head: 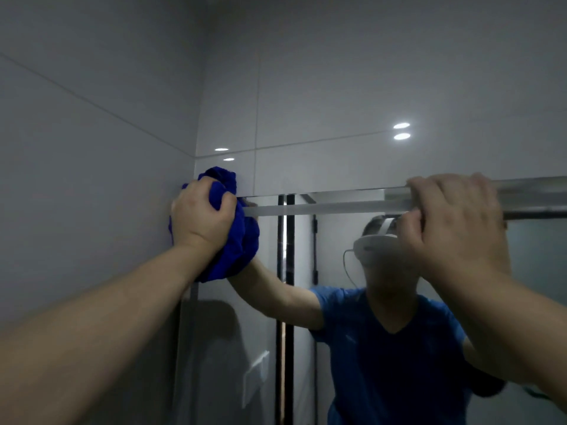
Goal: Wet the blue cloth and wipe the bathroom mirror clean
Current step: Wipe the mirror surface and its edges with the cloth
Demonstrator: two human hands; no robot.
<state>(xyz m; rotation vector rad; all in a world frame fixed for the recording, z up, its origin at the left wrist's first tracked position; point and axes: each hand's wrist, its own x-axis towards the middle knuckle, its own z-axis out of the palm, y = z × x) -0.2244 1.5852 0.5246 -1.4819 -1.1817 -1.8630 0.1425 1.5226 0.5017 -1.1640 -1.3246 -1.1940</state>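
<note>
The bunched blue cloth (236, 250) is pressed against the top left corner of the bathroom mirror (233, 332), where the glass meets the side wall. My left hand (201, 217) is shut on the cloth, fingers wrapped over its top. My right hand (457, 228) grips the mirror's top edge (337, 197) further right, fingers curled over the rim and thumb on the glass. The mirror reflects a person in a blue shirt, both arms raised.
Glossy white tiled walls (306, 87) rise above and to the left of the mirror, meeting in a corner. In the reflection stand a dark door frame (285, 302), a white wall plate (256, 375) and a frosted glass panel (537, 256).
</note>
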